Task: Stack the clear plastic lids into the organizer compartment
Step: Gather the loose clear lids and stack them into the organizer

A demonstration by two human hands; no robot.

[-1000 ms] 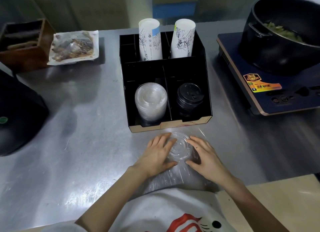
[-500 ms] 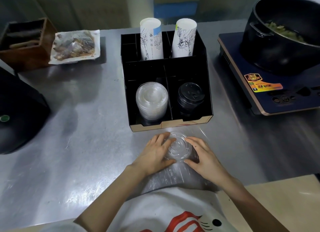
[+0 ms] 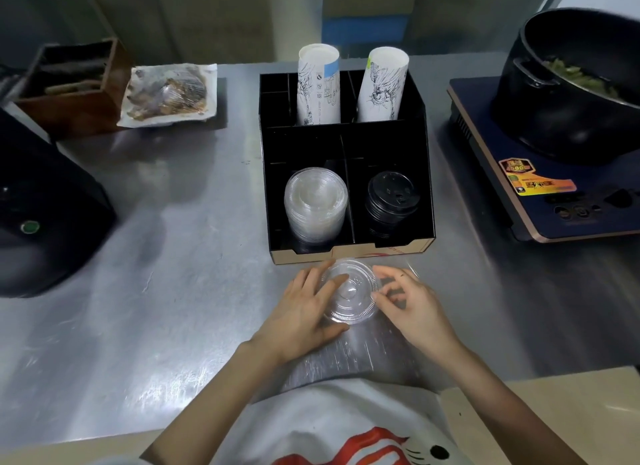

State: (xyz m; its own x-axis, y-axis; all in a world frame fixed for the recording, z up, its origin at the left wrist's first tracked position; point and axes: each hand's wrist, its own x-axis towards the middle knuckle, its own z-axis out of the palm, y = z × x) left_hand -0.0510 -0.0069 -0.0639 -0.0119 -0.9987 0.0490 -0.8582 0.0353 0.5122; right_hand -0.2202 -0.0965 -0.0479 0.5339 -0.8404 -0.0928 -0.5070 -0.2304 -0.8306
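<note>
Left hand [image 3: 304, 312] and right hand [image 3: 412, 305], lower centre of frame: both cupped around one clear lid [image 3: 350, 291], fingertips on its rim from either side, apparently to lift it without bending it. The lid sits flat, dome up, just in front of the organizer [image 3: 346, 135], on top of what looks like a crinkled clear sleeve [image 3: 353, 357] lying on the steel surface [image 3: 173, 291]; whether more lids remain in it cannot be told. Organizer, centre: front-left compartment holds the lid stack [image 3: 315, 201], the likely destination; front-right holds black lids [image 3: 393, 196]; rear holds two cup sleeves [image 3: 318, 83]. Right edge: pot [image 3: 571, 93] on a cooker [image 3: 540, 194]. Upper left: wrapped food tray [image 3: 169, 95], wooden box [image 3: 72, 83].
</note>
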